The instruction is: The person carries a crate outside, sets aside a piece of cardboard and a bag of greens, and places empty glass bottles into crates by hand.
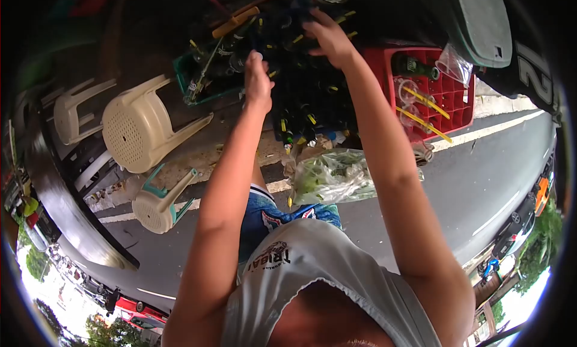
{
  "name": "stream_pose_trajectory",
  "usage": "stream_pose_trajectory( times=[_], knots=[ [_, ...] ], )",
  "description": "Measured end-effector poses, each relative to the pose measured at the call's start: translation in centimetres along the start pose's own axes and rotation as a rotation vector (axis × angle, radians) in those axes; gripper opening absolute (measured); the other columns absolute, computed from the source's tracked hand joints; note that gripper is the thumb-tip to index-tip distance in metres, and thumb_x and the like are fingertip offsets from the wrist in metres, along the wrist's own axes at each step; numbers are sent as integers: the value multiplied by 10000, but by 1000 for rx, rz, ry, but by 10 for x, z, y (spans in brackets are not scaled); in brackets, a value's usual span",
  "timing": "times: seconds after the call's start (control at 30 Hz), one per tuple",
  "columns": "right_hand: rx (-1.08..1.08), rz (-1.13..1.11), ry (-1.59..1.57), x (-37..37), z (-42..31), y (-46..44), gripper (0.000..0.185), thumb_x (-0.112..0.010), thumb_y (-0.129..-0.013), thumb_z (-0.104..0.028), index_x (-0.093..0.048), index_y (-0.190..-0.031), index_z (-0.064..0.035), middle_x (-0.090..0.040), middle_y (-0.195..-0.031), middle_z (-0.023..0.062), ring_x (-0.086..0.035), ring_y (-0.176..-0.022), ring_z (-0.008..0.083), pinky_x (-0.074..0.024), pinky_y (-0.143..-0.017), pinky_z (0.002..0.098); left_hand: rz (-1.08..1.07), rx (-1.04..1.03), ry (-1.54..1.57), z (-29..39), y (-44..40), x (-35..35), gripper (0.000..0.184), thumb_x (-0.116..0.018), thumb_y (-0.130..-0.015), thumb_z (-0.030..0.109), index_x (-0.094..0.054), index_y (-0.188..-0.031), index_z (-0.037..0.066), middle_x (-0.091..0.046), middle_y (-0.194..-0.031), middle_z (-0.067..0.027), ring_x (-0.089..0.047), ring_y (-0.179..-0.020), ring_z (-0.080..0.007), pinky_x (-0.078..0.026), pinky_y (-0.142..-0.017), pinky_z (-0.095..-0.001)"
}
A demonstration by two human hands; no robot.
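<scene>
Several dark glass bottles [308, 115], some with yellow straws, stand close together in a dark crate in front of me. Over their left part is my left hand [258, 85], fingers curled in; whatever lies in its grasp is hidden. My right hand [329, 39] reaches over the bottles at the back right, its fingers apart and nothing seen in them. Left of my left hand, more bottles lie or stand in a green crate [180, 75]. A clear plastic bag [336, 177] with green contents is below the bottles, nearer my body.
On the right, a red crate [372, 61] holds a green bottle, clear cups and yellow straws. A grey lid [481, 28] is above it. Beige plastic stools [135, 129] stand on the left by a curb. The road [469, 173] with cars lies behind.
</scene>
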State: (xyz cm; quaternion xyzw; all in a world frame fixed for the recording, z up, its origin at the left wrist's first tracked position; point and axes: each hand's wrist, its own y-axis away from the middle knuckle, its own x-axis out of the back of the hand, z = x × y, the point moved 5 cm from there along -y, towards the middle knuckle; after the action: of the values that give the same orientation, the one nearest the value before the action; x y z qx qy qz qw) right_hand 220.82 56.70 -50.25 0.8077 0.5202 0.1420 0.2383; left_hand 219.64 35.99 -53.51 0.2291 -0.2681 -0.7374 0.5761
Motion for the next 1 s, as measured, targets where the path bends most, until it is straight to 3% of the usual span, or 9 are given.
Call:
stream_pose_trajectory(
  times=[0.07, 0.23, 0.3, 0.4, 0.63, 0.7, 0.87, 0.93, 1.0],
  knots=[
    [-176, -139, 56, -26, 15, -66, 857, -695, -837, -415, -276, -1533, -143, -576, -1256, 189, -545, -1150, 300, -494, -858, 597, -125, 74, -43, -2, -27, -13, 808, -334, -925, 723, -180, -1549, 233, -345, -1510, -147, -345, -1384, -291, -314, -1026, -616],
    [-373, -349, 349, -63, 8, -87, 840, -678, -836, -551, -293, -1503, -216, -533, -1364, 155, -485, -1289, 360, -420, -950, 681, -329, 218, -6, -1, -58, -36, 1003, -312, -826, 863, -27, -1570, 254, -283, -1535, -191, -246, -1444, -333, -247, -1043, -720],
    [-315, -271, 366, -64, 9, -63, 751, -683, -828, -562, -415, -1425, -195, -574, -1316, 136, -515, -1252, 364, -435, -924, 687, -416, 199, -7, -1, -65, -38, 976, -342, -843, 839, -53, -1568, 253, -315, -1507, -199, -279, -1427, -333, -310, -1024, -691],
    [274, 127, 595, -52, 44, -70, 395, -632, -783, -350, -689, -1092, -110, -678, -1119, 158, -640, -1072, 320, -515, -907, 390, -391, 264, -182, -1, -62, -34, 819, -386, -895, 763, -238, -1507, 241, -416, -1423, -100, -421, -1282, -253, -440, -907, -554],
    [134, 16, 290, 0, -30, 53, 356, -613, -797, -288, -705, -1109, -144, -720, -984, 111, -687, -875, 253, -546, -779, 366, -377, 67, -568, 78, 39, -26, 404, -496, -971, 498, -522, -1281, 240, -513, -1229, 61, -500, -946, -106, -451, -678, -323],
    [326, -26, 301, 22, -64, 98, 281, -625, -837, -224, -703, -1092, -137, -608, -730, 27, -574, -719, 129, -492, -687, 320, -411, 5, -671, 101, 75, -22, 385, -487, -977, 491, -538, -1257, 231, -510, -1216, 55, -498, -944, -103, -453, -665, -320],
    [374, -61, 360, 106, -159, 246, 309, -589, -890, -249, -686, -1154, -121, -650, -900, -8, -562, -759, 82, -479, -667, 250, -450, -123, -588, 166, 187, -29, 275, -512, -1012, 363, -588, -1192, 170, -532, -773, 54, -508, -724, -29, -423, -565, -189],
    [350, 30, 351, 143, -180, 304, 349, -568, -894, -247, -652, -1221, -156, -614, -838, -34, -559, -678, 61, -464, -578, 227, -455, -179, -616, 186, 233, -36, 281, -509, -1011, 373, -599, -1181, 167, -527, -759, 67, -536, -791, -33, -427, -589, -188],
    [200, 68, 439, 192, -196, 349, 389, -569, -895, -305, -641, -1239, -140, -641, -922, 35, -609, -819, 123, -529, -645, 288, -509, -256, -622, 199, 270, -44, 304, -505, -1010, 377, -598, -1178, 141, -528, -749, 56, -549, -832, -48, -440, -625, -188]
  ],
)
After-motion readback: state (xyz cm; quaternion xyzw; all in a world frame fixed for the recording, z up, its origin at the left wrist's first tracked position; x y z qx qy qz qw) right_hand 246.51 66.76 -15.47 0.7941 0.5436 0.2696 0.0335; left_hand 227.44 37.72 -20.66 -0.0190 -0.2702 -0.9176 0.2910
